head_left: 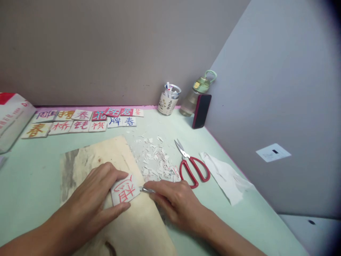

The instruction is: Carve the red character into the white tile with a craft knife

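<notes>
- Currently, the left hand [102, 188] has its fingers clamped on a white tile [125, 190] with red strokes, thumb at the lower edge, forefinger at the upper.
- The right hand [177, 201] has its fingers closed on a slim metal tool [147, 190], its tip at the tile's right edge; whether they touch, I cannot tell.
- Should the tool skid off that edge, it could nick the left thumb or forefinger; a loose grip might let the tile twist.
- Below lies a wooden board [150, 227]; pushing too hard could chip the tile or score the wood.
- Beyond the board, pale scraps [157, 167] litter the worktop [39, 160]; any caught under the tile could make it rock.
- Red-handled scissors [186, 155] lie open near the right hand, so a sideways sweep might catch their blades.
</notes>
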{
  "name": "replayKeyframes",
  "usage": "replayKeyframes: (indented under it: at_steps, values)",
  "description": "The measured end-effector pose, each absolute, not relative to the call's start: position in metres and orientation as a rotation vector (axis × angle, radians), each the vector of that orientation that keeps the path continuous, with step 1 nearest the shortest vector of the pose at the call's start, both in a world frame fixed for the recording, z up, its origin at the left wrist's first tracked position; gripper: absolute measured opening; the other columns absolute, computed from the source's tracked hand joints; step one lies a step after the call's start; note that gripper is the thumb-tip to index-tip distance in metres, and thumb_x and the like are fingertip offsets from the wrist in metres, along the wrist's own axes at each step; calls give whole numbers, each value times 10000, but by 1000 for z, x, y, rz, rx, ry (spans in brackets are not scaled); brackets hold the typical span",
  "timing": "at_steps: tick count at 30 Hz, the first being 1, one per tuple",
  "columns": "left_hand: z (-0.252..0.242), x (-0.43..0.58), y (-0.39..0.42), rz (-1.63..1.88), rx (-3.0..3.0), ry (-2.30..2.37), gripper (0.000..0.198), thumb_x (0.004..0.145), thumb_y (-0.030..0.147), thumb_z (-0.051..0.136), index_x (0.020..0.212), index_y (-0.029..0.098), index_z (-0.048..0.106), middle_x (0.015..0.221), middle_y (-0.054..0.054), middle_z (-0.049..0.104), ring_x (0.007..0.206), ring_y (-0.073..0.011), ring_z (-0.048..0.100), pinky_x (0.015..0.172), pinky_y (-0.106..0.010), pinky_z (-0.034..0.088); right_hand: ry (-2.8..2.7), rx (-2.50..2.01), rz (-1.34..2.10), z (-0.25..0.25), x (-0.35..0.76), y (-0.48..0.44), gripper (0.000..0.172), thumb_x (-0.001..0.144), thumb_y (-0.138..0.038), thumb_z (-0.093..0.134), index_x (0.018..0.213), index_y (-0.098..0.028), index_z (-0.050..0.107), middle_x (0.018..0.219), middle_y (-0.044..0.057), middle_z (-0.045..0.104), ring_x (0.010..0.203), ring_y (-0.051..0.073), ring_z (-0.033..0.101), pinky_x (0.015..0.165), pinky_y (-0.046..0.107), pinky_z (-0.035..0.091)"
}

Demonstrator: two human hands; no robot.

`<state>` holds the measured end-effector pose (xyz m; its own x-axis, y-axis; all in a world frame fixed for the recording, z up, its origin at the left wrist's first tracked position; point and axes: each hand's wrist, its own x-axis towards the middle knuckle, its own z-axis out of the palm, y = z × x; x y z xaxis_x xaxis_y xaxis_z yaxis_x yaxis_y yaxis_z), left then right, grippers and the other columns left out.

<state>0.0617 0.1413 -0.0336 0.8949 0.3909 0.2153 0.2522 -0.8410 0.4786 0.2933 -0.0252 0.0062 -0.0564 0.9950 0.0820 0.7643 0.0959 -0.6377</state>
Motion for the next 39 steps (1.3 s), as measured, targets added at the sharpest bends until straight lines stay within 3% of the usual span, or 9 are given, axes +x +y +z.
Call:
replayKeyframes:
  at_steps: [4, 11, 19, 29, 39]
  values:
    - [-32, 61, 146, 415, 2634, 428, 448, 960, 466, 677, 1324, 288, 486, 1123, -17, 557, 1034, -212, 593, 862, -301, 526, -1808, -1731, 574, 2, 288, -29, 305, 1073, -250, 469, 1245, -206, 718, 863, 58, 766, 723, 196, 723, 624, 279, 502]
    - [-34, 61, 142, 426, 2621, 452, 434, 967, 458, 668, 1325, 291, 489, 1124, -22, 563, 1052, -227, 586, 884, -320, 525, -1581, -1728, 574, -3, 276, -36, 273, 1023, -201, 543, 1213, -255, 732, 1025, 33, 805, 876, 191, 765, 751, 270, 561]
    - [-36, 60, 140, 444, 2584, 493, 429, 965, 464, 668, 1325, 302, 500, 1137, -19, 562, 1067, -234, 574, 902, -331, 512, -1447, -1720, 654, 2, 268, -33, 281, 989, -155, 550, 1150, -267, 752, 1020, 2, 803, 867, 166, 746, 769, 244, 546]
    - [-33, 66, 124, 519, 2447, 604, 364, 957, 463, 637, 1262, 292, 537, 1106, -34, 557, 1066, -269, 555, 903, -381, 490, -1199, -1748, 798, -3, 262, -32, 217, 927, -164, 602, 1026, -249, 775, 722, -35, 687, 645, 138, 586, 592, 235, 445]
    - [-32, 67, 125, 565, 2444, 590, 345, 959, 469, 636, 1233, 269, 568, 1065, -33, 579, 1018, -260, 579, 869, -372, 511, -1052, -1813, 742, -8, 250, -32, 216, 885, -213, 622, 1010, -248, 795, 600, -44, 563, 544, 130, 465, 510, 243, 353]
